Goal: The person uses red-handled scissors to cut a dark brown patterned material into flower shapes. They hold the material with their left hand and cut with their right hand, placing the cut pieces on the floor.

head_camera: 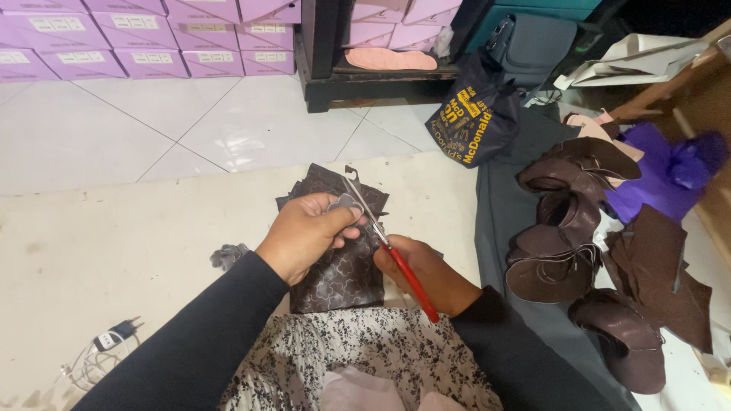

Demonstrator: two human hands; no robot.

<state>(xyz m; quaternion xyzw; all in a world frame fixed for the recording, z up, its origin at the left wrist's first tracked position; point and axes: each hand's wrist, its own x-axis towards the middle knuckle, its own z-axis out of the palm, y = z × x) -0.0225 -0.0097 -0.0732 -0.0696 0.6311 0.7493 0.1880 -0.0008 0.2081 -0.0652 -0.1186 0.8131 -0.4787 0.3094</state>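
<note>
Brown patterned leather sheet (pixel 339 262) lies flat on the cream mat (pixel 114 243), right in front of the person, partly under both hands.

Left hand (pixel 304 232): fingers pinched shut on one small grey flower-shaped cutout (pixel 346 204), held just above the sheet.

Right hand (pixel 422 274): closed around the red handles of one pair of scissors (pixel 381 236). Blades point up and left and meet the cutout edge; can't tell how far apart the blades are.

Counts:
- 1 more grey cutout piece (pixel 228 255) on the mat, just left of the left forearm.
- Pile of dark brown leather shoe uppers (pixel 567 228) to the right on a grey cloth (pixel 502 221); roughly 5–6 pieces, overlapping, exact count unclear.
- 1 flat brown leather scrap (pixel 655 262) right of that pile.
- 1 purple fabric bundle (pixel 670 171) at far right.
- 1 dark bag with yellow print (pixel 472 114) standing near the low black shelf (pixel 358 84).
- 1 pink sole-shaped piece (pixel 392 59) on that shelf.
- Stacked lilac boxes (pixel 145 38) along the back wall, well over 10; some cropped.
- 1 plug with white cable (pixel 106 342) at bottom left on the mat.

Both sleeves black; floral fabric (pixel 365 350) covers the lap.
</note>
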